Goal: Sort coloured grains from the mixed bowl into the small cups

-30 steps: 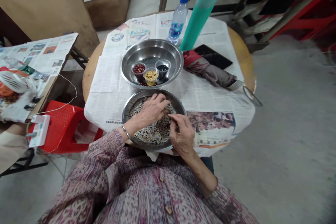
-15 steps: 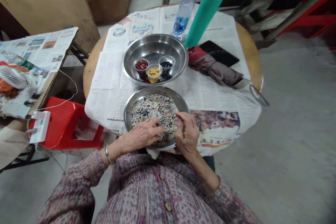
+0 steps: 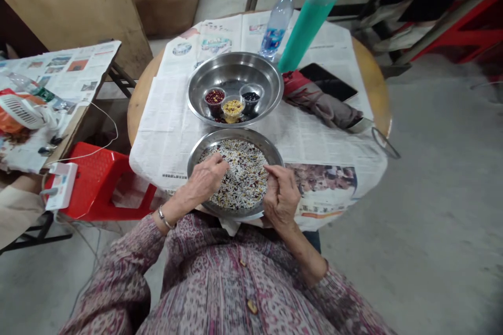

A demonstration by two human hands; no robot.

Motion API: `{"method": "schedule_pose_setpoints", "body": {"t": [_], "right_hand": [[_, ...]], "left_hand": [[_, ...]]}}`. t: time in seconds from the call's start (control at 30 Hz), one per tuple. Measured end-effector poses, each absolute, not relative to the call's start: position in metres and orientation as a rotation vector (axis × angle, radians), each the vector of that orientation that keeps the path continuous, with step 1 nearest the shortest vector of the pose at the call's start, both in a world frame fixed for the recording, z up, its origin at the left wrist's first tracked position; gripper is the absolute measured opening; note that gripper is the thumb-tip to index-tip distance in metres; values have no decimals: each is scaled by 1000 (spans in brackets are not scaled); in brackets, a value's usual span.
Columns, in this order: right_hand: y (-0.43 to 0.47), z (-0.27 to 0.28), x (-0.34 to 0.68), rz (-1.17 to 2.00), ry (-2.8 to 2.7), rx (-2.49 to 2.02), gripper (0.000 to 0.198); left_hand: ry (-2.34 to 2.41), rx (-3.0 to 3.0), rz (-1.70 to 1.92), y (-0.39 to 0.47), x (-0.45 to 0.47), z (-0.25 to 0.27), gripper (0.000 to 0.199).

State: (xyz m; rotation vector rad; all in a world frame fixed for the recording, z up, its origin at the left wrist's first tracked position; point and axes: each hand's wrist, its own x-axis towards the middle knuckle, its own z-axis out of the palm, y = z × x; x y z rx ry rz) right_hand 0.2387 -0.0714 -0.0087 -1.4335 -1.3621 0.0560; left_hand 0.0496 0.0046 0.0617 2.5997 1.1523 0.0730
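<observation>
A steel bowl [image 3: 195,154] of mixed white, black, yellow and dark red grains [image 3: 241,183] stands in front of me. Over its left side my left hand [image 3: 207,177] is closed, fingertips down at the grains; what they pinch is hidden. My right hand [image 3: 281,193] is at the bowl's right rim with thumb and fingers pressed together, and anything between them is too small to name. Behind lies a larger steel basin [image 3: 236,65]. It holds a cup of red beans [image 3: 215,97], a cup of yellow grains [image 3: 233,108] and a cup of black beans [image 3: 251,97].
Newspaper [image 3: 157,115] covers the round table. At the back right are a water bottle [image 3: 275,26], a tall teal bottle [image 3: 310,21], a folded umbrella [image 3: 322,102] and a dark tablet [image 3: 330,81]. A red stool [image 3: 98,178] with a power strip [image 3: 62,186] stands left.
My left hand has moved up and left across the grains, and its fingers have drawn together. The right hand stays at the rim. The view has shifted slightly.
</observation>
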Motion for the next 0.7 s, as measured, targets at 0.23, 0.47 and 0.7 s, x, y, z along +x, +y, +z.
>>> {"method": "schedule_pose_setpoints", "body": {"t": [0.23,0.47,0.7], "right_hand": [[-72,-6,238,55,-1317,-1462,25],[-71,-8,238,73,-1329,-1445,26],[-72,-8,239,80,-1333,-1427,25]], "left_hand": [[850,2625,45,-11,100,48,24],[876,2659,7,-8,105,39,20],[846,2686,14,-9,106,35,23]]}}
